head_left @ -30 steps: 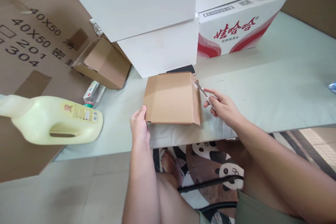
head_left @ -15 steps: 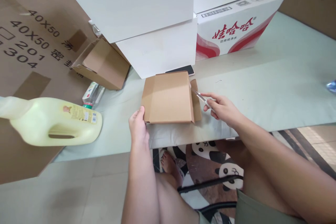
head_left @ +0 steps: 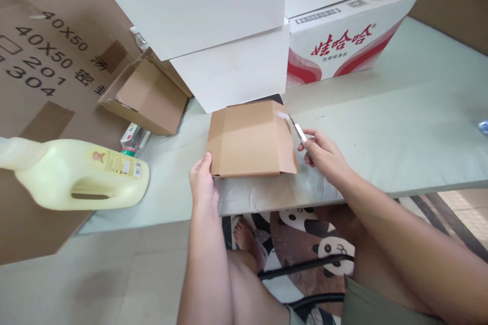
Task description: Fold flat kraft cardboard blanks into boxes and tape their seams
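Observation:
A flat brown cardboard box (head_left: 249, 139) lies on the table close to its front edge. My left hand (head_left: 203, 177) grips the box's near left corner, the thumb on top and the other fingers mostly hidden. Along the right side, a flap (head_left: 286, 144) sticks outward, with a whitish torn strip near its far corner. In my right hand (head_left: 322, 155) is a utility knife (head_left: 300, 133), fingers closed around its pale handle. The blade points away from me, its tip beside the flap's far corner. A dark phone (head_left: 272, 98) lies partly hidden behind the box.
White cartons (head_left: 236, 71) stand behind the box, beside a red-and-white water carton (head_left: 343, 51). At left are a yellowish jug (head_left: 125, 183), a clear bottle (head_left: 131, 137), a small open cardboard box (head_left: 152, 96) and a large printed carton (head_left: 23, 101). Table surface (head_left: 400, 127) extends rightward.
The right flap has swung up and outward from its folded-down position. My right hand and the knife have turned, the blade now pointing more straight away. My left hand keeps its grip.

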`<state>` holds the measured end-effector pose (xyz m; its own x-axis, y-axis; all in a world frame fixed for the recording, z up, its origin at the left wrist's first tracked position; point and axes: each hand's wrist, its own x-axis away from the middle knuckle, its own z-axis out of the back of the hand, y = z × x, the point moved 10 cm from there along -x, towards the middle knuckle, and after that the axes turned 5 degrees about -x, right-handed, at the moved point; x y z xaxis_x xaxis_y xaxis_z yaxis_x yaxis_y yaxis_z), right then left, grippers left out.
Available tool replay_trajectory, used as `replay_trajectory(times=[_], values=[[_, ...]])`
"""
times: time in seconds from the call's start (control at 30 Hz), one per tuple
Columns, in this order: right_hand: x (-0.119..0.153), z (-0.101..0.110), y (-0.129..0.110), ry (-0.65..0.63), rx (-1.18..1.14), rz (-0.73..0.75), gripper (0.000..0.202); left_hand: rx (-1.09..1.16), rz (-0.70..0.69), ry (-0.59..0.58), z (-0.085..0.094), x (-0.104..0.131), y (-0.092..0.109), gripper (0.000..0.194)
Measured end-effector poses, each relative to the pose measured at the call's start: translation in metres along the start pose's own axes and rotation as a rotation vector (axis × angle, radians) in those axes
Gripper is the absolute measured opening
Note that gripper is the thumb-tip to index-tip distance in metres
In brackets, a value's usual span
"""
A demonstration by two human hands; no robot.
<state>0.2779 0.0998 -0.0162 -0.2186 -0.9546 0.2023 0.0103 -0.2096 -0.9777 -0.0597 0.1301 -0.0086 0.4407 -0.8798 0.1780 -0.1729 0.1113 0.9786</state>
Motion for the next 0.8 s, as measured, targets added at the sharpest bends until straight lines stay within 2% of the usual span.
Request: replay_trajectory(times=[0.13, 0.37, 0.57, 0.8], values=[[-0.003, -0.012, 0.007, -0.082, 0.011, -0.007, 0.036, 0.005, 0.012, 0.011, 0.002, 0.000, -0.002, 0.031], [-0.006, -0.012, 0.014, -0.078, 0.069, -0.037, 0.029, 0.004, 0.006, 0.002, 0.001, 0.001, -0.001, 0.037], [-0.007, -0.003, 0.015, -0.003, 0.162, -0.049, 0.025, -0.009, 0.002, 0.001, 0.000, 0.001, 0.000, 0.036], [-0.005, -0.013, 0.014, -0.081, 0.092, -0.012, 0.026, -0.015, 0.001, 0.000, 0.000, 0.001, 0.000, 0.031]])
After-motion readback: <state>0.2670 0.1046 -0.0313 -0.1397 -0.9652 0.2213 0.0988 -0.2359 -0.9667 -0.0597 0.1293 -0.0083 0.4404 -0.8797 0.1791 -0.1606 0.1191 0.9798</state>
